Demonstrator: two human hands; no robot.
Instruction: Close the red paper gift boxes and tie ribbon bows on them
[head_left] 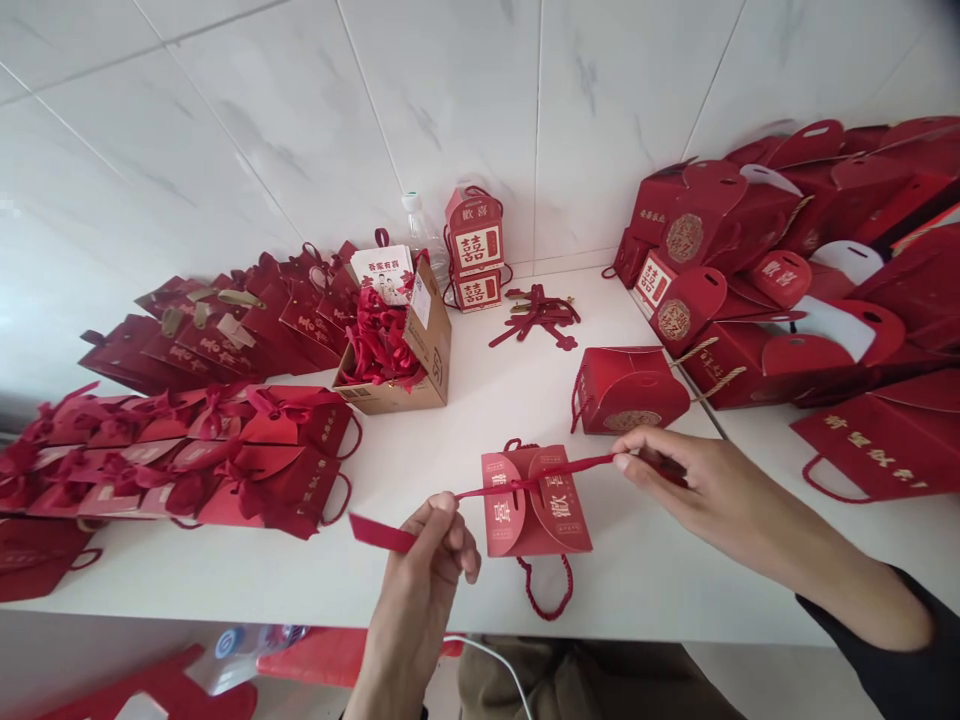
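Observation:
A small red gift box (pixel 570 525) with pale lettering sits on the white table in front of me, its two rounded flaps meeting at the top. A dark red ribbon (pixel 484 491) runs across it through the flaps and looks crossed or knotted at the middle. My left hand (pixel 435 545) pinches one end, with a loose tail sticking out to the left. On the other side, my right hand (pixel 667 470) pinches the opposite end, and the ribbon is stretched taut between both hands. A twisted cord handle (pixel 547 612) lies at the box's near side.
A cardboard box (pixel 431 375) of red ribbons stands behind, left of several loose ribbon strips (pixel 536 318). Bow-tied boxes (pixel 262 485) line the left; unribboned red boxes (pixel 757 300) pile up on the right. One red box (pixel 630 390) sits beyond my right hand.

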